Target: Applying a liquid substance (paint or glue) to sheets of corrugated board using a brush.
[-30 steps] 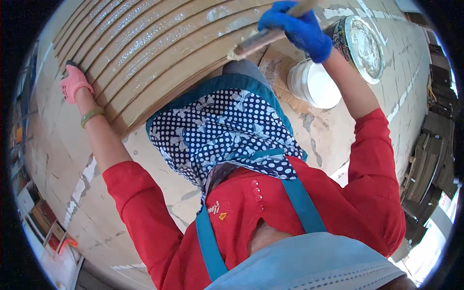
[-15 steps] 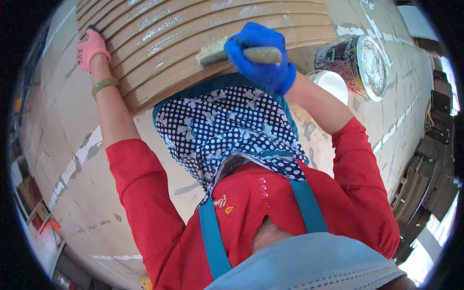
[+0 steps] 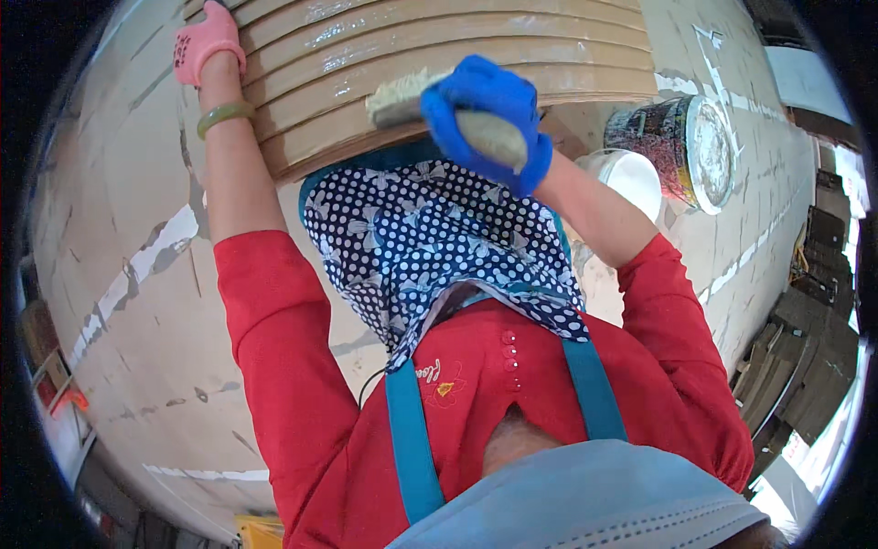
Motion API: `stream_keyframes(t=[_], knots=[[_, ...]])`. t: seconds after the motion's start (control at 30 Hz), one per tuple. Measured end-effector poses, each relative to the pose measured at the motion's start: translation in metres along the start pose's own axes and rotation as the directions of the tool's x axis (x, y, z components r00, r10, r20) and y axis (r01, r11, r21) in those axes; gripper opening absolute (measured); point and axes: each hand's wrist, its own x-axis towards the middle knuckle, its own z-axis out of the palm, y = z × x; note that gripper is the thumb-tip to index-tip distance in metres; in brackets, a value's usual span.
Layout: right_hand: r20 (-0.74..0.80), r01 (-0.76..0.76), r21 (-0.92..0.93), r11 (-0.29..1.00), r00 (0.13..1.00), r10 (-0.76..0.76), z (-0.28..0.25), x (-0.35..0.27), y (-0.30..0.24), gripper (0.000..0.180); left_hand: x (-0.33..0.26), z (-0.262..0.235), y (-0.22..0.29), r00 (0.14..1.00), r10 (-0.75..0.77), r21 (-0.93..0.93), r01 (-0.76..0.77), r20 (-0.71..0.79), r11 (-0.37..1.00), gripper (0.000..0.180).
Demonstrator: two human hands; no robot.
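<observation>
Brush (image 3: 430, 96) sits clenched in my right hand (image 3: 485, 114), which wears a blue glove and wraps fully round the pale handle; only the bristle end sticks out past the hand toward my left, pressed against the lower bands of a ribbed wooden panel (image 3: 439, 41). Nearer to me than that hand, a dotted navy-and-white cloth (image 3: 439, 247) hangs down over my red top and teal apron straps. Just beyond the hand the panel's curved ridges run across the view, streaked with pale wet patches. Off to the far side of the panel from the right hand, my left hand (image 3: 206, 41) in a pink glove rests flat on the panel's end, fingers laid over the ridges rather than gripping anything; a green bangle (image 3: 224, 114) circles the wrist below it. To the right of the right hand, close by the forearm, a white bucket (image 3: 626, 174) stands on the floor, and just beyond it a patterned tin can (image 3: 681, 146) with a shiny lid.
</observation>
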Motion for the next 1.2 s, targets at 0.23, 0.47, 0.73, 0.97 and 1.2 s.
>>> stream_keyframes(t=[0.23,0.47,0.73,0.97,1.2], knots=[[-0.252,0.12,0.071,0.99,0.963,-0.099,0.021,0.106,0.018,0.018,0.003,0.003,0.002,0.999,0.028,-0.028,-0.027,0.016,0.999,0.071],[0.191,0.218,0.094,0.971,0.954,-0.233,0.025,0.047,0.0,0.003,-0.009,-0.012,0.005,0.999,0.016,-0.051,-0.014,0.044,0.999,0.068],[0.173,0.174,-0.057,0.983,0.971,-0.162,0.04,0.131,0.042,0.009,-0.017,-0.019,0.011,0.999,0.031,-0.077,-0.032,-0.012,0.997,0.066],[0.188,0.261,-0.185,0.947,0.956,-0.227,0.041,0.149,0.039,0.016,-0.016,-0.018,0.013,1.0,0.002,-0.108,-0.002,0.002,0.994,0.064],[0.478,0.093,0.119,0.989,0.867,-0.139,0.018,0.112,0.015,0.022,-0.015,-0.023,0.002,1.0,-0.016,-0.137,0.016,0.001,0.99,0.062]])
